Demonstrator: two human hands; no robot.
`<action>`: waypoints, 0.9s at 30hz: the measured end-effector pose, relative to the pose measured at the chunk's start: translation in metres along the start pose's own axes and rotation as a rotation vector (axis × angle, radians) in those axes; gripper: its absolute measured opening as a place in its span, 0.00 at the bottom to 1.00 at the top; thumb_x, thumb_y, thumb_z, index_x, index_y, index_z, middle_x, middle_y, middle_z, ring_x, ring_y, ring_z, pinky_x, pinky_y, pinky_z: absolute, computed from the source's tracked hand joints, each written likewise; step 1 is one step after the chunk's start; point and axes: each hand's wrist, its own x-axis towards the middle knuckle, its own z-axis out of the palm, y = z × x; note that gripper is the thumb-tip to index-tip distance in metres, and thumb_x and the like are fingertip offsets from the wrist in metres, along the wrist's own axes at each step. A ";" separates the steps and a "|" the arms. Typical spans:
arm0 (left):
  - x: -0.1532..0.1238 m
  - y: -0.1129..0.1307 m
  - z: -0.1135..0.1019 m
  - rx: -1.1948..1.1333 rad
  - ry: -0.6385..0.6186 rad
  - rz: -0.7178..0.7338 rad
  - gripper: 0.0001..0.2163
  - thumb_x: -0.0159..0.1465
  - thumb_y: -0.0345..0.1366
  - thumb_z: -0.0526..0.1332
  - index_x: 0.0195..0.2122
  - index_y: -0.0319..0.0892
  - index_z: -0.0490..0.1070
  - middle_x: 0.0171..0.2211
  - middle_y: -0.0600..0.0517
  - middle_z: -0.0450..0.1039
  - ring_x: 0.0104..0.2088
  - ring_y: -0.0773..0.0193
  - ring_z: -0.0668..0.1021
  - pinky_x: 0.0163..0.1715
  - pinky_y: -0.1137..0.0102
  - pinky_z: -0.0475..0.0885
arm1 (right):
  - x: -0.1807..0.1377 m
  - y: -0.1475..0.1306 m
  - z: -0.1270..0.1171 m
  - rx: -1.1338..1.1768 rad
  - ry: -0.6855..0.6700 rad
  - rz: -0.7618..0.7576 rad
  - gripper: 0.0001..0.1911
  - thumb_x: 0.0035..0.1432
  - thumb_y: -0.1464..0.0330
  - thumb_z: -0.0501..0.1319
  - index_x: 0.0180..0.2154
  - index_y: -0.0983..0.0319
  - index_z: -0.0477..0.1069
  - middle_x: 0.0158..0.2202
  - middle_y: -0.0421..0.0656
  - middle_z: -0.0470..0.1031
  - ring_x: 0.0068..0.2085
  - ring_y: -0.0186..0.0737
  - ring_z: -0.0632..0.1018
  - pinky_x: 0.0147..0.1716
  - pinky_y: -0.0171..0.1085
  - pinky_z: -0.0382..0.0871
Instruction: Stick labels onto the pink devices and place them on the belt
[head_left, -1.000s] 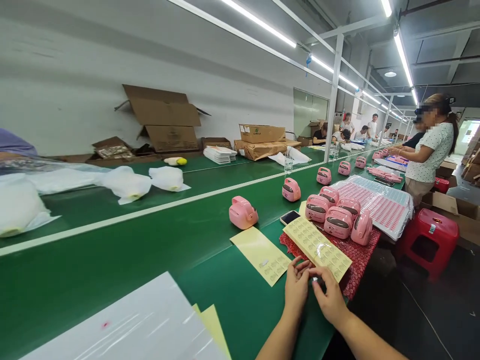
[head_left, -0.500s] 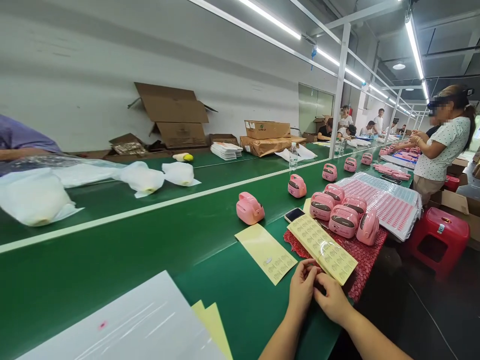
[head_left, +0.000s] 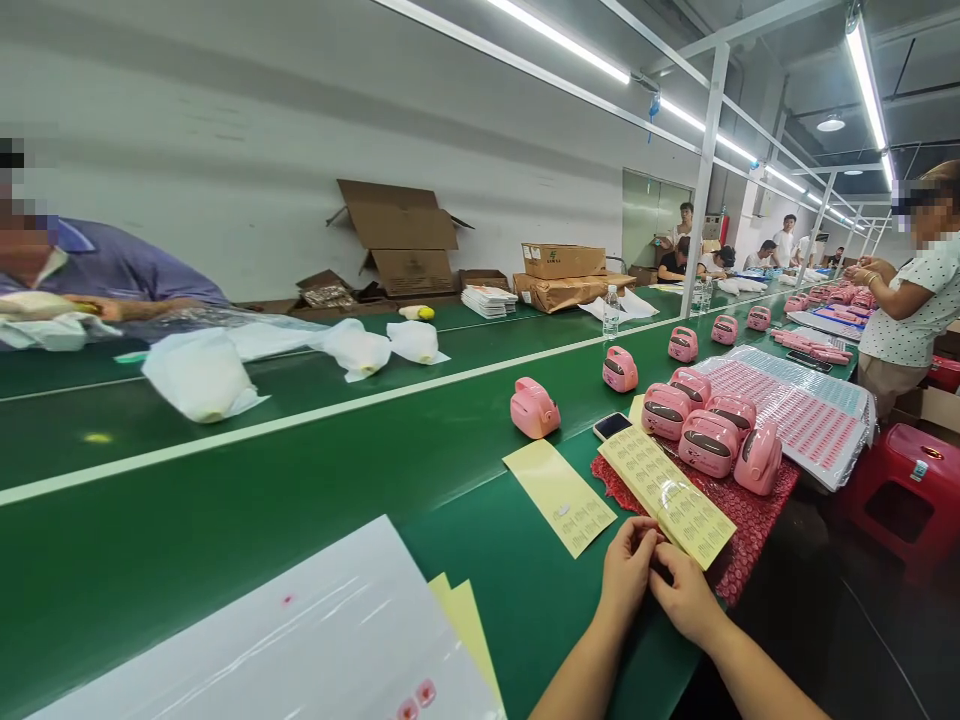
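Note:
My left hand [head_left: 631, 568] and my right hand [head_left: 684, 590] meet at the table's near edge, fingertips pinched together. Whatever they grip is too small or hidden to make out. Just beyond the fingers, a stack of yellow label sheets [head_left: 664, 485] lies on red bubble wrap [head_left: 750, 555]. Left of it is a single yellow label sheet [head_left: 559, 495], with part of its labels gone. Several pink toy-like cases with handles and dark windows [head_left: 709, 443] stand behind the stack. A phone [head_left: 612, 426] lies beside the label stack.
A glossy white sheet [head_left: 285, 640] covers the near left table. Another pink case [head_left: 534, 408] stands on the green belt [head_left: 300, 510]. White-wrapped items [head_left: 199, 375] lie across it near a co-worker [head_left: 142, 265]. A red stool [head_left: 904, 500] and another person [head_left: 911, 300] are at right.
My view has turned left, so things sit further right in the picture and more of the left co-worker shows. My hands stay pinched together at the label stack.

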 end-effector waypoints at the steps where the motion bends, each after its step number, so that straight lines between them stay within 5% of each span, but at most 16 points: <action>1: 0.000 0.000 0.000 0.004 -0.003 0.003 0.08 0.46 0.41 0.60 0.25 0.43 0.70 0.21 0.54 0.71 0.28 0.58 0.76 0.33 0.64 0.71 | 0.000 0.000 0.000 -0.004 0.001 -0.002 0.11 0.54 0.72 0.51 0.33 0.61 0.72 0.32 0.44 0.75 0.37 0.43 0.76 0.38 0.41 0.71; 13: -0.004 0.001 0.001 0.071 -0.037 0.024 0.09 0.47 0.43 0.61 0.24 0.43 0.69 0.23 0.54 0.71 0.27 0.60 0.73 0.32 0.66 0.69 | -0.001 0.006 0.001 0.023 0.007 0.022 0.12 0.53 0.73 0.52 0.38 0.61 0.72 0.35 0.46 0.76 0.39 0.44 0.77 0.43 0.44 0.70; 21: -0.005 0.002 0.004 0.088 -0.038 0.044 0.15 0.47 0.48 0.61 0.18 0.45 0.57 0.19 0.56 0.63 0.23 0.65 0.67 0.27 0.69 0.66 | 0.000 0.002 0.000 0.048 -0.002 0.035 0.16 0.52 0.74 0.52 0.42 0.62 0.72 0.39 0.48 0.76 0.45 0.48 0.76 0.46 0.48 0.69; 27: -0.002 0.002 0.007 0.119 -0.039 0.041 0.16 0.47 0.49 0.61 0.18 0.45 0.56 0.18 0.57 0.61 0.22 0.65 0.66 0.26 0.69 0.64 | 0.002 0.004 -0.003 0.061 0.011 0.018 0.17 0.52 0.74 0.52 0.43 0.62 0.72 0.39 0.47 0.77 0.46 0.48 0.75 0.46 0.47 0.69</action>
